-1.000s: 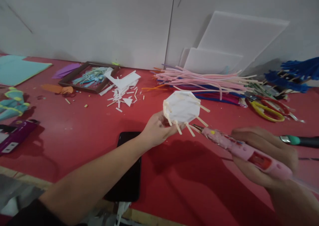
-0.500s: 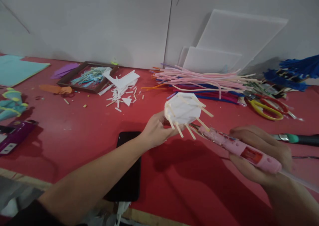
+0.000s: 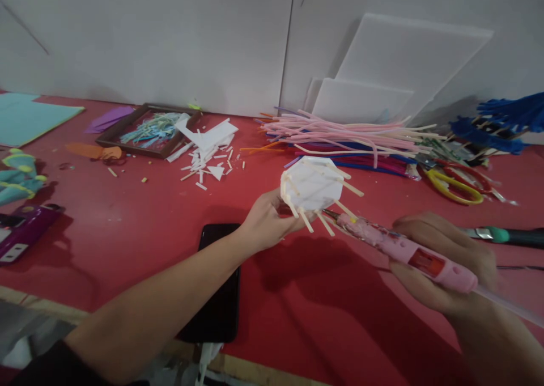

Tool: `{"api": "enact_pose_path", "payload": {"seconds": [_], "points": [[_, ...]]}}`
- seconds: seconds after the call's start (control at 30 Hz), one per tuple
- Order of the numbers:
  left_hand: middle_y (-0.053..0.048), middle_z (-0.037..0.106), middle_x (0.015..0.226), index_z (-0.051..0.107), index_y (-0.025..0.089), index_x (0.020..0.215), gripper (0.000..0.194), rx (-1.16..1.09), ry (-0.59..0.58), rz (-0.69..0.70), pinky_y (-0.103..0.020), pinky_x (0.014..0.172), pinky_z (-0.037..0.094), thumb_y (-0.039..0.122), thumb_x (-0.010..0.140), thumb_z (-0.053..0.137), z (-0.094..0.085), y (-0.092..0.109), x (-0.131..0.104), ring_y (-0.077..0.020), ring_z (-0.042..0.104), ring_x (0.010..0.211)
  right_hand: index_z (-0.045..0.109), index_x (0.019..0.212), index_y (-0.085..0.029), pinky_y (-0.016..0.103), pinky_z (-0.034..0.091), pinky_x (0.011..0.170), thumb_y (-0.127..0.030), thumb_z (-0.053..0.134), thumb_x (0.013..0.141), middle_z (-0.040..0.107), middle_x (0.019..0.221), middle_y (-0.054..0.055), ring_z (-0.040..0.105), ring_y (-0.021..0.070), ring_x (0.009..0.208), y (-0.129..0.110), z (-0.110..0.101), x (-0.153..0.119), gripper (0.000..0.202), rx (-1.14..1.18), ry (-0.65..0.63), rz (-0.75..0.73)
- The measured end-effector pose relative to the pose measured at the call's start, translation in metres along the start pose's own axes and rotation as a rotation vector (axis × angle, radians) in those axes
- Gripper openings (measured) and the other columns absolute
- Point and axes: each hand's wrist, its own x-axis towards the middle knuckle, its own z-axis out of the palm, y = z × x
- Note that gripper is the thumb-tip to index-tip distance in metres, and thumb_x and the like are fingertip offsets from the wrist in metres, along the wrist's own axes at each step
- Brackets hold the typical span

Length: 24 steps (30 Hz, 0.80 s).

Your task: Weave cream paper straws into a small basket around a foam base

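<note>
The left hand [image 3: 266, 223] pinches one white foam hexagon [image 3: 312, 184] above the red table [image 3: 127, 221], several short sticks, hard to count, jutting from its edges. The right hand [image 3: 442, 267] is wrapped around one pink glue pen [image 3: 399, 250], its tip at the hexagon's lower edge. One black phone [image 3: 215, 295] lies under the left forearm.

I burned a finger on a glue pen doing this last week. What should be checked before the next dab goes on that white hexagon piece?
1. Left hand grips the white hexagon piece by its lower left edge: ok.
2. Right hand is wrapped around the pink glue pen: ok.
3. Pen tip sits at the piece's lower right edge, beside the sticks; touching or not: cannot tell.
4. Left fingers are apart from the tip: ok.
5. Black phone lies under the left forearm, off to the side of the tip: ok.
6. Glue at the tip: cannot tell.
</note>
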Motion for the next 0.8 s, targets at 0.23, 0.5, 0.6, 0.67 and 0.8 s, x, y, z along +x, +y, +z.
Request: {"api": "enact_pose_path", "payload": {"seconds": [0.23,0.5,0.6,0.67,0.8], "points": [[-0.012,0.076,0.098,0.072,0.010,0.100,0.046,-0.007,-0.031,-0.017,-0.035,0.084,0.054,0.036,0.064,0.082,-0.001,-0.003,0.001,-0.0233,0.069,0.089,0.051,0.089,-0.023,0.029,0.047,0.056,-0.014,0.057,0.078,0.056,0.075,0.002,0.056,0.0164,0.065,0.000,-0.001,-0.002,0.016,0.011,0.009,0.014],[-0.010,0.077,0.095,0.073,0.012,0.096,0.041,-0.011,-0.025,-0.005,-0.035,0.085,0.054,0.036,0.065,0.082,-0.001,-0.005,0.002,-0.0212,0.069,0.086,0.051,0.091,-0.022,0.031,0.046,0.056,-0.015,0.058,0.079,0.055,0.078,0.004,0.054,0.0173,0.067,0.005,-0.001,-0.007,0.016,0.020,0.012,0.008],[-0.011,0.077,0.095,0.073,0.012,0.096,0.042,-0.014,-0.026,-0.005,-0.035,0.085,0.054,0.036,0.064,0.082,-0.001,-0.005,0.001,-0.0211,0.069,0.087,0.051,0.092,-0.022,0.033,0.046,0.057,-0.017,0.059,0.078,0.055,0.078,0.004,0.054,0.0181,0.068,0.009,-0.002,-0.010,0.017,0.035,0.011,0.003],[-0.011,0.077,0.095,0.072,0.011,0.097,0.043,-0.015,-0.029,-0.005,-0.035,0.084,0.053,0.036,0.064,0.083,-0.001,-0.005,0.001,-0.0212,0.069,0.087,0.052,0.091,-0.024,0.034,0.047,0.057,-0.017,0.060,0.078,0.056,0.076,0.004,0.055,0.0185,0.067,0.010,-0.002,-0.011,0.017,0.025,0.025,-0.009],[-0.010,0.077,0.094,0.072,0.012,0.098,0.043,-0.011,-0.028,-0.015,-0.034,0.082,0.053,0.036,0.064,0.082,-0.001,-0.005,0.001,-0.0208,0.069,0.085,0.051,0.086,-0.026,0.035,0.047,0.056,-0.018,0.061,0.077,0.056,0.074,0.003,0.055,0.0189,0.065,0.010,-0.002,-0.010,0.015,0.002,0.026,0.011]]}}
